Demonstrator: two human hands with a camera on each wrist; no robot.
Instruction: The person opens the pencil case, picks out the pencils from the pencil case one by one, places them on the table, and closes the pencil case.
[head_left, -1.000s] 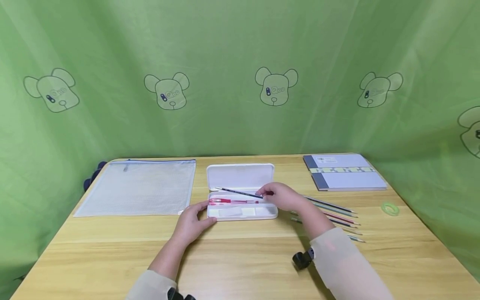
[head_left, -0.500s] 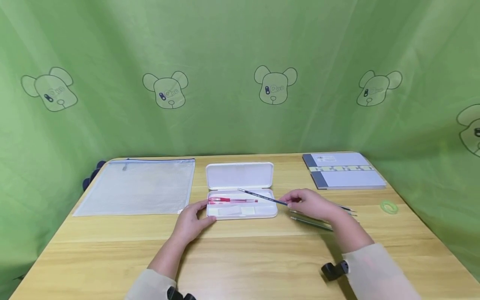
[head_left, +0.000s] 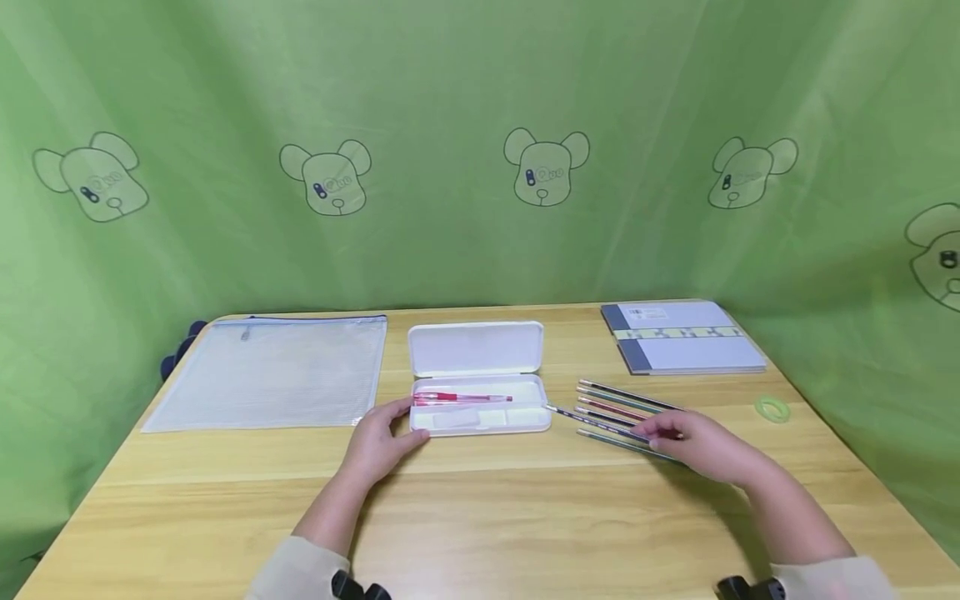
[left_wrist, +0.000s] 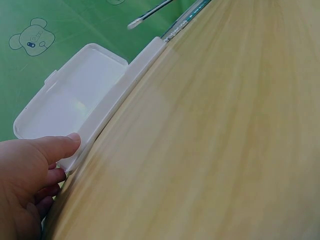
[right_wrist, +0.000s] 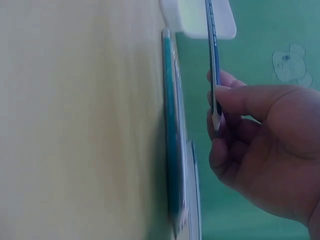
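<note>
A white pencil case (head_left: pixel 476 350) stands open on the wooden table, holding a red pen (head_left: pixel 465 397) and a small white block. My left hand (head_left: pixel 375 443) grips its left end, thumb against the front wall, as the left wrist view shows with the thumb (left_wrist: pixel 65 146) on the edge. My right hand (head_left: pixel 701 447) pinches a dark patterned pencil (right_wrist: pixel 214 50) near its sharpened tip between thumb and fingers. The pencil's far end points to the case's right end. Below it lies a row of several pencils (head_left: pixel 615 442), their right ends hidden by my hand.
At the left lies a translucent mesh zip pouch (head_left: pixel 270 375). Notebooks with a patterned band (head_left: pixel 686 354) lie at the back right, and a light green ring (head_left: pixel 772 409) sits near the right edge. A green curtain (head_left: pixel 435 233) hangs behind the table (head_left: pixel 480 517).
My right hand has drawn back from over the case to the right with the pencil, over the row of pencils. My left hand has stayed on the case.
</note>
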